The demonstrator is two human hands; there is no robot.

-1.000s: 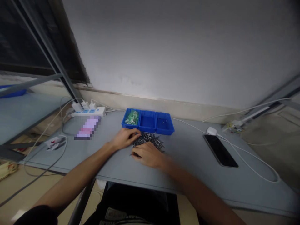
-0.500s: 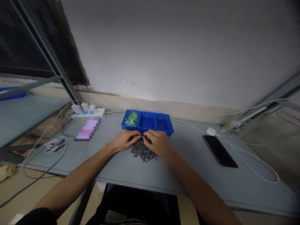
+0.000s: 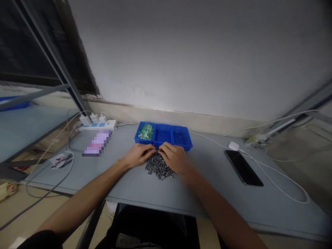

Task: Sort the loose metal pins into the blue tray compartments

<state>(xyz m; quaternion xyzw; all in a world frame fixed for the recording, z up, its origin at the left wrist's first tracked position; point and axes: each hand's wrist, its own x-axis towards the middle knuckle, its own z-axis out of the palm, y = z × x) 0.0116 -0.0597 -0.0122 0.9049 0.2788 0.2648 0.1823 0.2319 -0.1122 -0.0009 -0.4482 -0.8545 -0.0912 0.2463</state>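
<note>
A heap of small dark metal screws [image 3: 158, 168] lies on the grey table. At its far edge, my left hand [image 3: 137, 154] is closed, thumb and fingers pinched together. My right hand [image 3: 175, 156] curls over the heap's right side, its fingertips almost meeting those of the left. Whatever the fingertips hold is too small and too hidden to name. Just beyond the hands stand three joined blue bins: the left bin [image 3: 136, 138] contains a green-and-clear plastic bag [image 3: 147, 131], the middle bin [image 3: 163, 133] shows bare blue, and the right bin [image 3: 183, 139] has a few tiny pieces.
A white power strip [image 3: 112, 123] with plugs and a pixelated phone [image 3: 97, 143] are at the left. Nearer the left edge lies a small plastic packet [image 3: 61, 160]. On the right are a black phone [image 3: 243, 167], a white earbud case [image 3: 233, 145] and a looping white cable [image 3: 281, 172].
My right hand's fingers have shifted slightly at the far edge of the heap. The left hand stays almost where it was, and the bins have not moved.
</note>
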